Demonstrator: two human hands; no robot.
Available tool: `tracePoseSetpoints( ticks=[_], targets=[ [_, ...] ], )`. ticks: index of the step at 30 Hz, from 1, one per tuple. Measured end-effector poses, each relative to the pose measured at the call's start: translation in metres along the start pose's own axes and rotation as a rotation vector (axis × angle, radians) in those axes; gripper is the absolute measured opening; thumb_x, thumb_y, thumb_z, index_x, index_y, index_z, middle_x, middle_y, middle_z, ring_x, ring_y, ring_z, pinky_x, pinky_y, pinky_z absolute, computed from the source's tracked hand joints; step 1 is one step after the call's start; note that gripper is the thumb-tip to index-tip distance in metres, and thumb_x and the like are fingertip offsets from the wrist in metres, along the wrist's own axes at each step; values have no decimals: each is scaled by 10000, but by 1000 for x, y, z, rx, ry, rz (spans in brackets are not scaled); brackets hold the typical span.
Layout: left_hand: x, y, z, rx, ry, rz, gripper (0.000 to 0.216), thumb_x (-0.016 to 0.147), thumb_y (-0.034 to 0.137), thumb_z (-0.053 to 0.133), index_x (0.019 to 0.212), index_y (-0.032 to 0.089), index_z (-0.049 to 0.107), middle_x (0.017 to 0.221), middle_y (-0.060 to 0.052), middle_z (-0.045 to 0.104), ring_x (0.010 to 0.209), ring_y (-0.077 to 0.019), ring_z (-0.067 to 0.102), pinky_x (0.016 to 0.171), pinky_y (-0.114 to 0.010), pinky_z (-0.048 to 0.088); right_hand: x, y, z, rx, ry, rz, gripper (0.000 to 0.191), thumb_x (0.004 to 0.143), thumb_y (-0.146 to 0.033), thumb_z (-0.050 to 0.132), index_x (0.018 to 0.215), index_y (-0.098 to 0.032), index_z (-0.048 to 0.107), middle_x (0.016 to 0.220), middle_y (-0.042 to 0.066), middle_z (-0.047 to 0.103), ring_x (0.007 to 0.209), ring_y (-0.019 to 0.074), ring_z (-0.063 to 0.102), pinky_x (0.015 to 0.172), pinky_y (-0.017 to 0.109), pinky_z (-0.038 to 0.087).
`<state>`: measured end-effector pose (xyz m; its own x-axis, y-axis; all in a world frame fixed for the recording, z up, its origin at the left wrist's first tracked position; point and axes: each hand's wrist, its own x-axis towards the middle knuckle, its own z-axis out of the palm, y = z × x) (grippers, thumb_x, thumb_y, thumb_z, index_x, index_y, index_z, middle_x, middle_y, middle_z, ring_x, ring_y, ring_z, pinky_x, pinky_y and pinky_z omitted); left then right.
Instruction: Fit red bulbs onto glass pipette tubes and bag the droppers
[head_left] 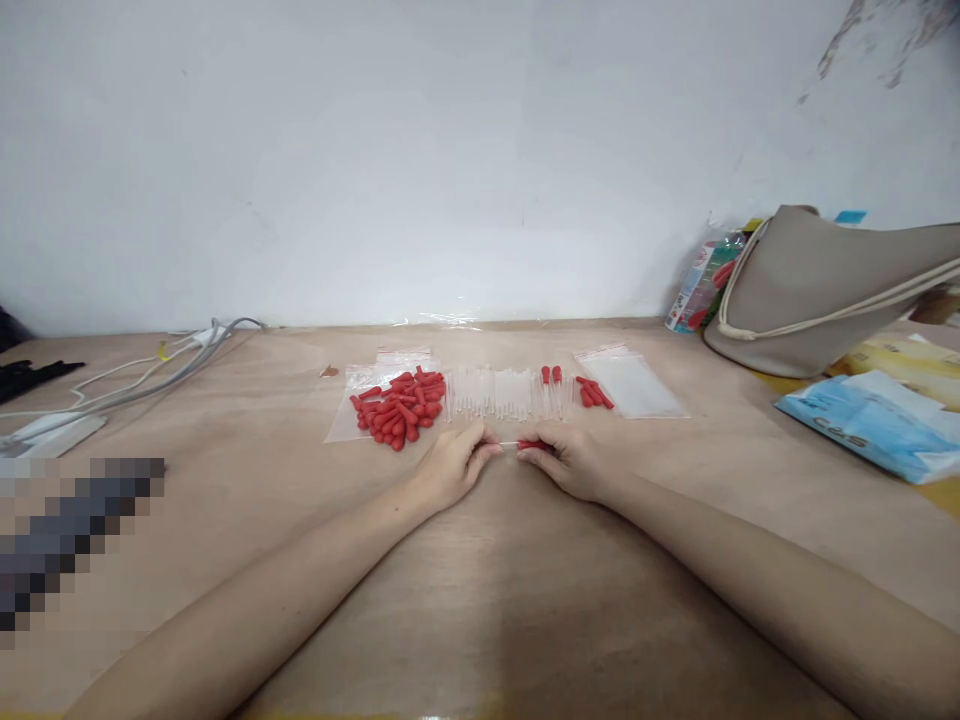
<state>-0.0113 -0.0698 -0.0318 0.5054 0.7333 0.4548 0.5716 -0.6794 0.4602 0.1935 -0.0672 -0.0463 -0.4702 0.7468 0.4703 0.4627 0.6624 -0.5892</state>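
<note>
Low over the table's middle, my left hand (459, 466) pinches a thin clear glass dropper tube (509, 445). Opposite it, my right hand (564, 460) is closed on a red rubber bulb (529, 445), mostly covered by the fingers, at the tube's right end. Just beyond my hands lies a row of clear dropper tubes (491, 395). Two droppers fitted with red bulbs (551, 375) lie at the row's right end. A heap of loose red bulbs (401, 408) rests on a plastic bag to the left, and a few more bulbs (594, 392) lie to the right.
A clear zip bag (645, 385) lies flat behind the right-hand bulbs. Far right stand a grey-beige bag (825, 290) with cord and a blue tissue pack (870, 425). Cables (172, 375) run along the left. A white wall (450, 170) closes off the back.
</note>
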Motion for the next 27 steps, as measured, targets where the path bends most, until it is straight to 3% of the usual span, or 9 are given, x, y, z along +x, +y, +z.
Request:
tracePoseSetpoints(
  ticks=[13, 17, 22, 27],
  targets=[
    [-1, 5, 3, 187, -89, 70, 175, 887, 256, 405, 769, 174, 504, 710, -18, 578, 663, -150, 551, 603, -249, 417, -2, 0, 2, -159, 4, -171, 116, 828, -261, 503, 801, -181, 583, 743, 42, 614, 702, 143, 552, 634, 259, 429],
    [1, 4, 4, 259, -38, 104, 194, 888, 272, 412, 774, 166, 527, 721, -28, 578, 666, -155, 547, 602, -255, 419, 1, 3, 3, -186, 41, -190, 82, 811, -224, 520, 813, -175, 585, 746, 45, 616, 698, 147, 551, 635, 265, 425],
    [0, -6, 2, 205, 62, 187, 175, 878, 272, 457, 963, 169, 570, 841, -44, 626, 744, -149, 572, 670, -255, 446, 5, 8, -4, -168, 99, -178, 58, 797, -191, 543, 804, -168, 596, 742, 40, 623, 707, 147, 550, 654, 271, 426],
    [-3, -12, 1, 188, 87, 213, 162, 869, 266, 484, 924, 175, 607, 795, -32, 642, 697, -136, 581, 642, -241, 449, 5, 8, -10, -211, 70, -255, 95, 805, -247, 557, 785, -170, 609, 691, 38, 608, 672, 146, 532, 632, 271, 418]
  ],
)
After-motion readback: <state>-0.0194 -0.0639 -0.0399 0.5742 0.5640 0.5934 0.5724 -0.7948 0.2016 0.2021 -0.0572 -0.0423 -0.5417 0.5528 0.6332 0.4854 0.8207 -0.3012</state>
